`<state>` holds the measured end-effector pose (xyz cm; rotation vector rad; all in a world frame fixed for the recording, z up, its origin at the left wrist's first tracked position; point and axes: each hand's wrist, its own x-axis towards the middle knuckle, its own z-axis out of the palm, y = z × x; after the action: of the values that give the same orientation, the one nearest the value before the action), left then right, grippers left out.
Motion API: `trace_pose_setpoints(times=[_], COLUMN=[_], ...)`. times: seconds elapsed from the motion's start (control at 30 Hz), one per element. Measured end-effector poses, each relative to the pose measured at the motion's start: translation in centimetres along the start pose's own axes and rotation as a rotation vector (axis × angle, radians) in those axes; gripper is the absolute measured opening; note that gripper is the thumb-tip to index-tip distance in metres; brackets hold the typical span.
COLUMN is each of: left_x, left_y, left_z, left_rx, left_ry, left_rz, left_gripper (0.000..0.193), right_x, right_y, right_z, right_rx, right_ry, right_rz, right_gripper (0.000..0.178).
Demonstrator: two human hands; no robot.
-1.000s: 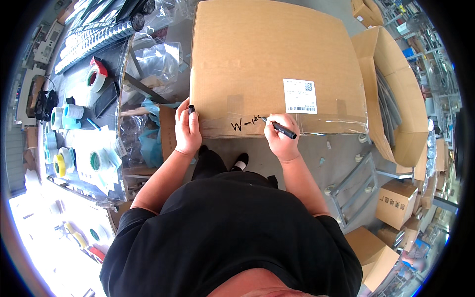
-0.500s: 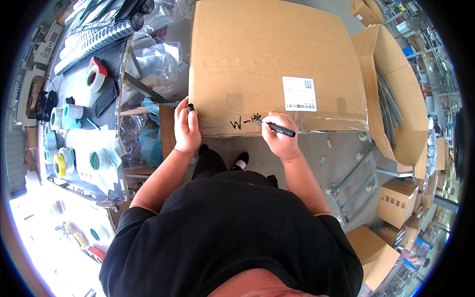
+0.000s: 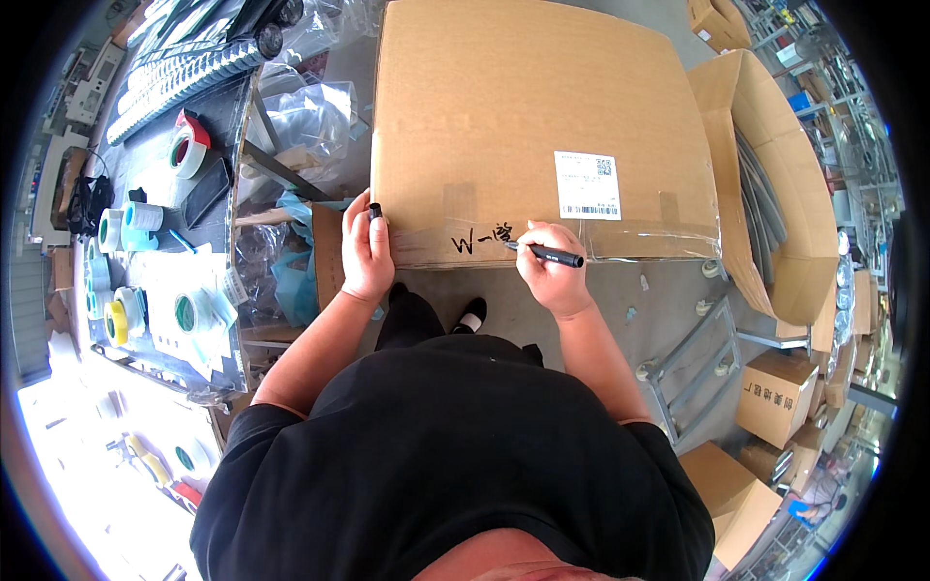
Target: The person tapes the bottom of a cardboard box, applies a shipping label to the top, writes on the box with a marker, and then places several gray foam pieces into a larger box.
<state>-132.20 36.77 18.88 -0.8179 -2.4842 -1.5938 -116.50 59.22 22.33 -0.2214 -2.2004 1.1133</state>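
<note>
A large cardboard box stands in front of me, with clear tape along its near edge. My right hand grips a black marker pen, its tip down at the end of some black handwriting near that edge. Against the box's near left corner rests my left hand, a black marker cap held between its fingers. To the right of the writing, a white printed label is stuck on the box top.
On the left, a dark worktable carries tape rolls and a phone-like dark slab. An open carton with grey tubing leans at the right. Below it a metal wheeled frame stands near a smaller carton.
My right hand and the marker have shifted slightly right and nearer to me. The last written character has gained strokes. My left hand stays at the corner with the cap.
</note>
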Motion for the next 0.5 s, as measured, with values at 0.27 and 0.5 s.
trace_pose_setpoints(times=[0.27, 0.5], left_x=[0.14, -0.1], left_y=[0.48, -0.44], left_z=[-0.03, -0.09], left_rx=[-0.026, 0.032], left_ry=[0.001, -0.026], left_rz=[-0.016, 0.034], left_gripper=[0.026, 0.034], right_x=[0.08, 0.1], right_y=[0.12, 0.11], right_z=[0.02, -0.11], right_rx=[-0.025, -0.006], right_ry=[-0.007, -0.023], right_rz=[-0.1, -0.075], right_gripper=[0.008, 0.007])
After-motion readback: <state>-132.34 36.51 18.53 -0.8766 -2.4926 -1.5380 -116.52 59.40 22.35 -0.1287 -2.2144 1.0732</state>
